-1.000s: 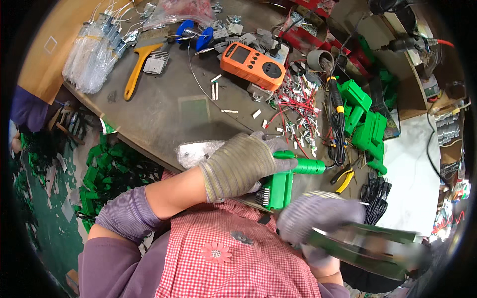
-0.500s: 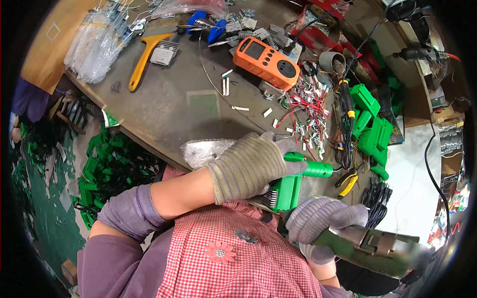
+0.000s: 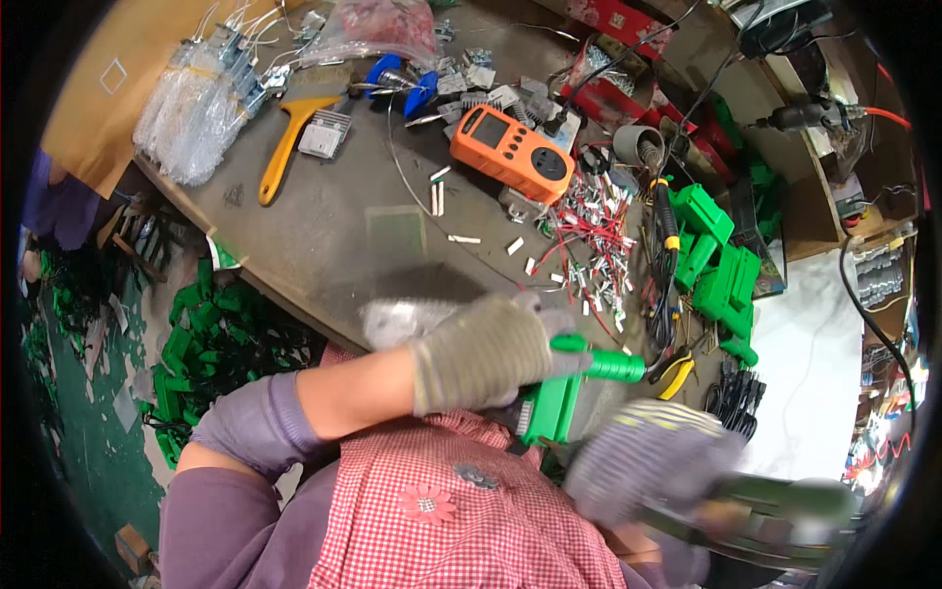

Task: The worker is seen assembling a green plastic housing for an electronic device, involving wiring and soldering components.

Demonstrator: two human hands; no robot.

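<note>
My gloved left hand (image 3: 491, 353) is wrapped round a green plastic handheld device (image 3: 552, 407) at the front edge of the workbench. The device's ribbed handle (image 3: 616, 366) points right, and a pale comb-like part shows at its left side. My right hand (image 3: 653, 461), also gloved and smeared by motion, is closed round a long dark green tool (image 3: 756, 520) low at the right. Its fingers are partly blurred, and the tool's far end is too smeared to make out. Behind my left wrist lies a clear plastic-wrapped bundle (image 3: 402, 319).
An orange meter (image 3: 512, 152) lies beside a heap of red and white wired parts (image 3: 599, 231). Yellow-handled pliers (image 3: 677, 373), black cords (image 3: 734, 398) and green housings (image 3: 726, 285) are at the right. A yellow-handled scraper (image 3: 287, 147) lies at the back left.
My right hand and the dark green tool have moved and are now heavily blurred. My left hand still grips the green device, which appears slightly farther left and lower. The whole view has shifted slightly.
</note>
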